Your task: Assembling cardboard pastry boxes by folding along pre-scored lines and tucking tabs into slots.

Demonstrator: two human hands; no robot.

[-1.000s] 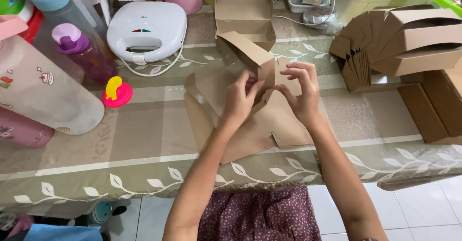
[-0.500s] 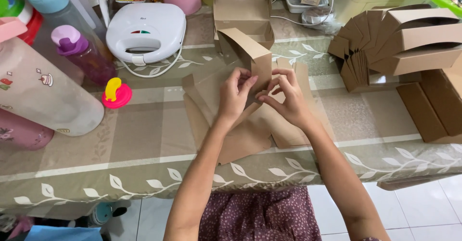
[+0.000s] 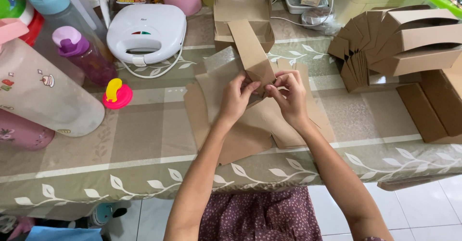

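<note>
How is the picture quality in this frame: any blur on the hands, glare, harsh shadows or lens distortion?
Head view: light is soft and even, with only faint shadows under the left hand and right hand; both hands and the brown cardboard piece they fold look sharp, no motion blur; mild sheen on the white sandwich maker; the table edge bows slightly, a wide-angle effect.

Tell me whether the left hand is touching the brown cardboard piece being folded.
Touching. The head view shows the left hand with its fingers pinching the near end of the cardboard piece, opposite the right hand.
</note>
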